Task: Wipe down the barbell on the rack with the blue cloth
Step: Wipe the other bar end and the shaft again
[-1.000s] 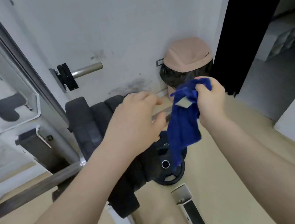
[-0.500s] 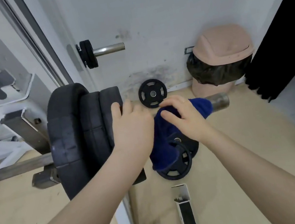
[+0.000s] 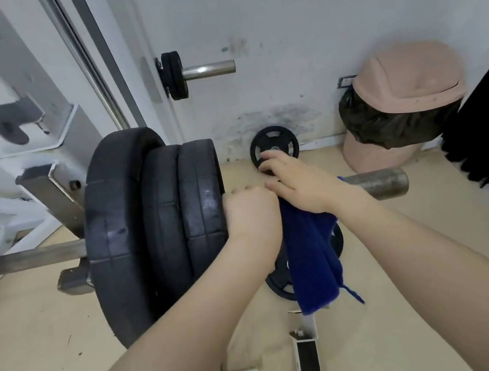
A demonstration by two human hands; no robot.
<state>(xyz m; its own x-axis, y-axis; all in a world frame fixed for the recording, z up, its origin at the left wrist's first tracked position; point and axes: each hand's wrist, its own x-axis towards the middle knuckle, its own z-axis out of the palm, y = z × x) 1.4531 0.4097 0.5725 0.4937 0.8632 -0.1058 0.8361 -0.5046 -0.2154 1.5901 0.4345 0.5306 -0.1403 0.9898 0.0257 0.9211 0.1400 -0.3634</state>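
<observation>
The barbell (image 3: pixel 377 184) lies across the white rack (image 3: pixel 44 193), its steel sleeve pointing right and three black plates (image 3: pixel 160 228) loaded on it. The blue cloth (image 3: pixel 312 258) is draped over the sleeve and hangs down below it. My right hand (image 3: pixel 300 187) presses the cloth onto the sleeve from above, fingers spread forward. My left hand (image 3: pixel 249 213) is closed around the sleeve right beside the outer plate. The stretch of sleeve under both hands is hidden.
A small black plate (image 3: pixel 274 148) leans on the wall behind my hands, and another lies on the floor (image 3: pixel 278 280) under the cloth. A pink bin with a black liner (image 3: pixel 401 107) stands at the right. A storage peg with small plates (image 3: pixel 201 71) sticks out above. Rack feet (image 3: pixel 308 359) cross the floor below.
The view has swung left and down, bringing the plates into view. My right hand carried the cloth from the air onto the sleeve, and my left hand slid against the outer plate.
</observation>
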